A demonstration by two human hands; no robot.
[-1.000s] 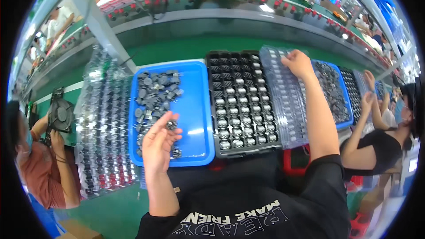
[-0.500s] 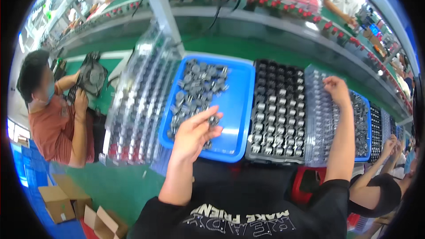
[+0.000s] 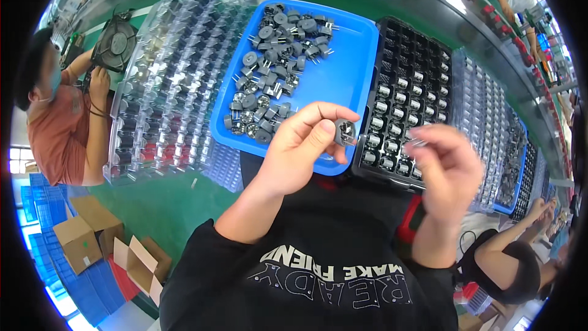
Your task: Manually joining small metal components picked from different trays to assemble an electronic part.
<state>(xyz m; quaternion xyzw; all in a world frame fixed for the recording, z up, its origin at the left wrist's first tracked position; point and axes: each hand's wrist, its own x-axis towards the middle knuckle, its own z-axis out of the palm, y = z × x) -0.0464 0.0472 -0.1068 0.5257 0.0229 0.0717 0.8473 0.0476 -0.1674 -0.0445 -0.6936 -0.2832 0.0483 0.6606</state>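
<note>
Between its thumb and fingers my left hand [image 3: 309, 138] grips a dark grey round plug part [image 3: 345, 132], its inner side with metal bits turned up. My right hand [image 3: 446, 162] is just to the right, fingers pinched around a small shiny metal piece [image 3: 418, 143]; motion smears it, so its kind cannot be made out. A gap separates the two hands. Under and beyond my left hand lies a blue tray [image 3: 349, 79] with many grey round plug parts [image 3: 278, 73], most with metal pins. The black tray [image 3: 392, 61] under my right hand holds rows of silvery metal cylinders [image 3: 392, 129].
Clear plastic trays [image 3: 177, 79] are stacked left of the blue tray; another clear tray [image 3: 481, 104] lies right of the black one. At left a co-worker [image 3: 67, 116] handles a black fan [image 3: 116, 46]. Another person [image 3: 508, 263] sits at right. Open cardboard boxes [image 3: 141, 263] stand lower left.
My right hand has come back from the clear tray at right toward my left hand, now with a small metal piece. My left hand has moved right, and the view has shifted.
</note>
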